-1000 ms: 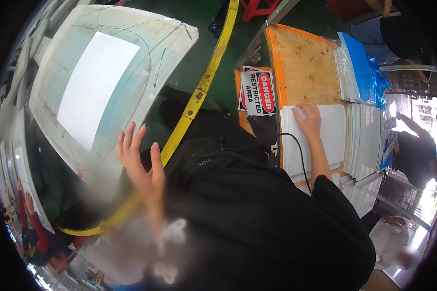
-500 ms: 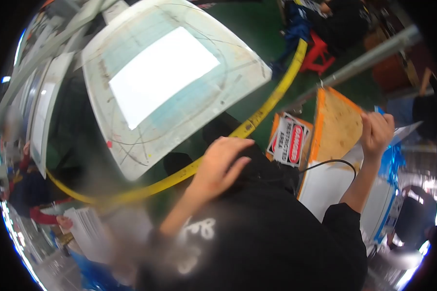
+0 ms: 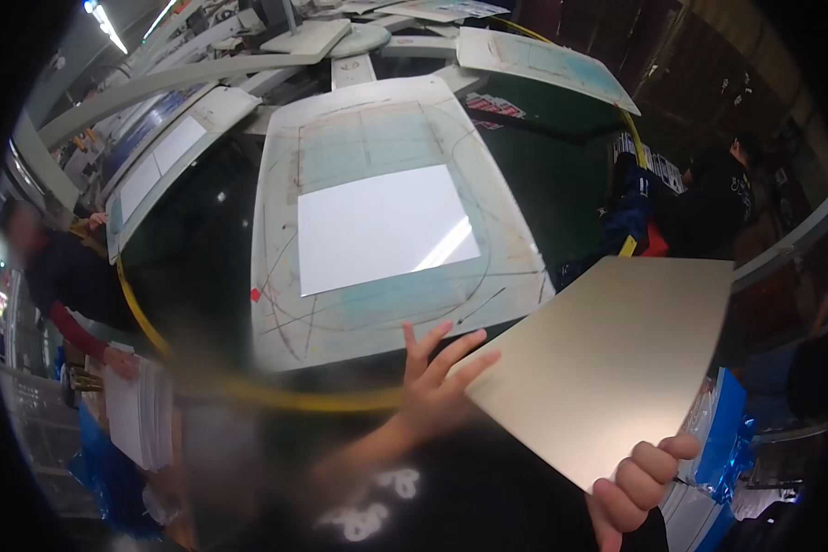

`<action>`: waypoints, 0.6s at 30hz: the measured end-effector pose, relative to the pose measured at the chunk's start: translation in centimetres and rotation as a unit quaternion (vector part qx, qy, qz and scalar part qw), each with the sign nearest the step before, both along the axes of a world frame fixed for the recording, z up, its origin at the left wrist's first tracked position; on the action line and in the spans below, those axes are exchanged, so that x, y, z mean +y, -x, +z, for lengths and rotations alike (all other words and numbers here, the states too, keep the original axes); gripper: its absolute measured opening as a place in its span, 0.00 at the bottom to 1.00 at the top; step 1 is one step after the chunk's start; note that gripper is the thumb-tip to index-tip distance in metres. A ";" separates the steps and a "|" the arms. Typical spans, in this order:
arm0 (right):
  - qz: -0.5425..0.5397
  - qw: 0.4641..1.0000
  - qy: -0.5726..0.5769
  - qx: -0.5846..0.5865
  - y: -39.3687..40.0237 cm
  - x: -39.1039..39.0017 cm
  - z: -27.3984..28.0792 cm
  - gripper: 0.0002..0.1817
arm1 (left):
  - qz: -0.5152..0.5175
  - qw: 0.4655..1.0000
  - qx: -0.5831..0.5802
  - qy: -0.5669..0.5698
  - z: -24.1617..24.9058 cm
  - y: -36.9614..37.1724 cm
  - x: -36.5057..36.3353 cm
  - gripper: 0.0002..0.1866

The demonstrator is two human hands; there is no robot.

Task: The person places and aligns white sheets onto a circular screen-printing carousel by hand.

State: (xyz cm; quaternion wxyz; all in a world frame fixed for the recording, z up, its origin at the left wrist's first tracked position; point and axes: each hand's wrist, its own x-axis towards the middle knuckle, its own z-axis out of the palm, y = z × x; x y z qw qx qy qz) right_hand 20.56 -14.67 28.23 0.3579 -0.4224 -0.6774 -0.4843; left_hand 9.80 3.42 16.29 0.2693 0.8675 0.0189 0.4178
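My right hand (image 3: 644, 483) grips the lower right corner of a stiff, shiny beige sheet (image 3: 598, 368), fingers curled over its edge. The sheet is raised and tilted in front of me. My left hand (image 3: 437, 382) has its fingers spread, right at the sheet's left corner. Ahead of both hands is a pale, worn platen (image 3: 276, 322) with pencil-like lines and bluish stains. On it lies a white glossy rectangular sheet (image 3: 386, 230), light reflecting off its near right part.
A yellow band (image 3: 147, 313) curves around the platen. More platens (image 3: 552, 69) stand on arms at the back and left. A person (image 3: 83, 285) at left touches a stack of white sheets (image 3: 138, 414). Blue plastic wrap (image 3: 727, 442) lies at right; another person (image 3: 718, 193) sits far right.
My right hand has brought the beige sheet from the right side up in front of me. My left hand has spread its fingers near it. The view has turned and levelled.
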 end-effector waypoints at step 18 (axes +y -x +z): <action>-0.255 0.715 0.121 0.640 -11.2 -3.9 -11.8 0.55 | 0.107 0.833 -0.011 0.543 -5.3 3.6 0.0 0.25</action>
